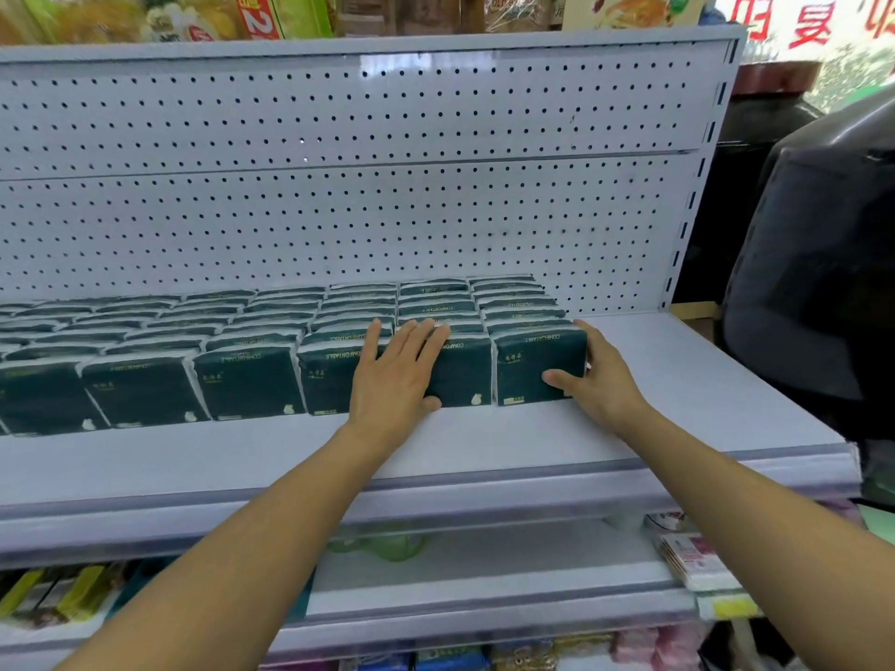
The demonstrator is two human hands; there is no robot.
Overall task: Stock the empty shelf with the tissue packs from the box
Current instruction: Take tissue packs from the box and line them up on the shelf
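Note:
Several rows of dark green tissue packs (247, 380) stand upright on the white shelf (484, 443), filling it from the left edge to right of centre. My left hand (394, 375) lies flat with straight fingers against the front of the second pack from the right (460, 375). My right hand (598, 375) holds the rightmost front pack (537, 365), thumb on its face and fingers along its right side. The box is out of view.
The shelf's right end (702, 375) is bare up to the pegboard back (339, 210). A dark rounded object (818, 263) stands just right of the shelf. Lower shelves (484, 573) hold assorted packets. Snack goods sit on the top shelf.

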